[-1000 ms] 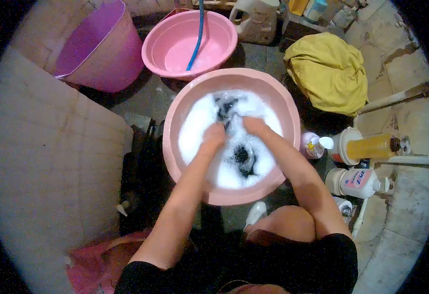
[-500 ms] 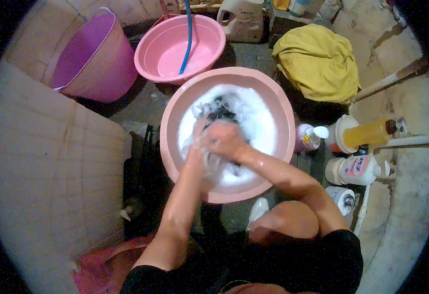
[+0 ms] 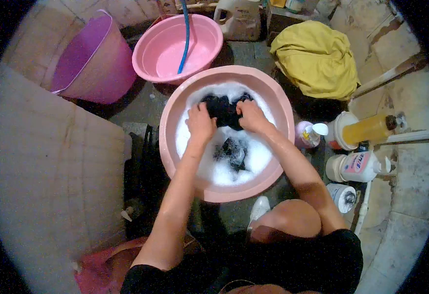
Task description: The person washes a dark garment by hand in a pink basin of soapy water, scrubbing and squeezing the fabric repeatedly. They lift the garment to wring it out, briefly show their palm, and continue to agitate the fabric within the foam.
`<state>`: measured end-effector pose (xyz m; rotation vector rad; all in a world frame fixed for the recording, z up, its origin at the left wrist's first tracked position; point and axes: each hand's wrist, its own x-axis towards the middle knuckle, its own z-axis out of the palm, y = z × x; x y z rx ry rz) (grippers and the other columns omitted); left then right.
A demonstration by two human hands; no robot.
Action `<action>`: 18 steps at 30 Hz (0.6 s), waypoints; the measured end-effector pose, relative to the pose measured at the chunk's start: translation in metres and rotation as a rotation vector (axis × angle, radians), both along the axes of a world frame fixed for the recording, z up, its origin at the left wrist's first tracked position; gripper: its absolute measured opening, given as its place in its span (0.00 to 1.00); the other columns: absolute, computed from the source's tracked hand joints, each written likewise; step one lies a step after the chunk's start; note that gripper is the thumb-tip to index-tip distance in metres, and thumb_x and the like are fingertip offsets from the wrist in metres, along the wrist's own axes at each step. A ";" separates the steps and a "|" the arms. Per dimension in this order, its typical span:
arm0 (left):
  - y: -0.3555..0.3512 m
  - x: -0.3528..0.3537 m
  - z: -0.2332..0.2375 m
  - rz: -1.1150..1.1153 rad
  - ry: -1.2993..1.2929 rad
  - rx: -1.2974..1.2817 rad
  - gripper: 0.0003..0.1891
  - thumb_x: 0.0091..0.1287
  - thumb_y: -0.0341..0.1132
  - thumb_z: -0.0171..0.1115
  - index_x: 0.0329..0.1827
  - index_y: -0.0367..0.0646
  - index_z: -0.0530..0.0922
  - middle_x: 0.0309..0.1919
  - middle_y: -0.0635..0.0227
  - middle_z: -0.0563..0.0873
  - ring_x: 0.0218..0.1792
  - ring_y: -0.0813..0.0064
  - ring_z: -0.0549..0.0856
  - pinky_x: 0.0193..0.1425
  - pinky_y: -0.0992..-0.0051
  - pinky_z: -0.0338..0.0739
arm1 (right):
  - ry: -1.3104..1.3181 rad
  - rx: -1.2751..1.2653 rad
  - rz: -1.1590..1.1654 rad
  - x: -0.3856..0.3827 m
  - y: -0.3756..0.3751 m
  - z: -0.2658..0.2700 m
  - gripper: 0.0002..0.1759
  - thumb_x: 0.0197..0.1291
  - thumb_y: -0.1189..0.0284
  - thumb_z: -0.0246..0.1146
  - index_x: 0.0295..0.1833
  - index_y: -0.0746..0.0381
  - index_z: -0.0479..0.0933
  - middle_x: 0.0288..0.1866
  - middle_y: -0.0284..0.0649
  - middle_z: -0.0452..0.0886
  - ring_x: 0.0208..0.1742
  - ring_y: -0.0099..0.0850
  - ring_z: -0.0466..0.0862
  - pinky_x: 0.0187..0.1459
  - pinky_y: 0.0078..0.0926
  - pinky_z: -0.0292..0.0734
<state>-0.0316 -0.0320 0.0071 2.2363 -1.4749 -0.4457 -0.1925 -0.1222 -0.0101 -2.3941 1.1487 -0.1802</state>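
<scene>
A pink basin (image 3: 175,171) holds white suds (image 3: 207,169) and wet black cloth (image 3: 224,115). My left hand (image 3: 201,121) grips the left part of this cloth, its fingers curled into it. On the right part, near the basin's far side, my right hand (image 3: 251,115) has its fingers closed on the same cloth. The two hands are apart, with black fabric between them. More dark fabric shows through the foam below the hands.
A purple bucket (image 3: 104,68) and a smaller pink basin (image 3: 207,44) with a blue hose (image 3: 186,41) stand at the back left. Yellow cloth (image 3: 317,61) lies at the back right. Pump bottles (image 3: 360,166) and tubs line the right wall.
My hands were together in the middle of the basin, blurred over the suds. Now they are apart and farther forward, with the black cloth spread between them.
</scene>
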 end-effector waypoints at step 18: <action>0.002 0.014 0.007 0.423 1.902 0.051 0.32 0.63 0.61 0.52 0.54 0.39 0.75 0.48 0.58 0.82 0.48 0.63 0.81 0.52 0.65 0.77 | -0.487 -0.071 0.117 0.043 0.089 0.069 0.16 0.39 0.72 0.66 0.38 0.61 0.76 0.39 0.47 0.79 0.41 0.48 0.80 0.42 0.41 0.75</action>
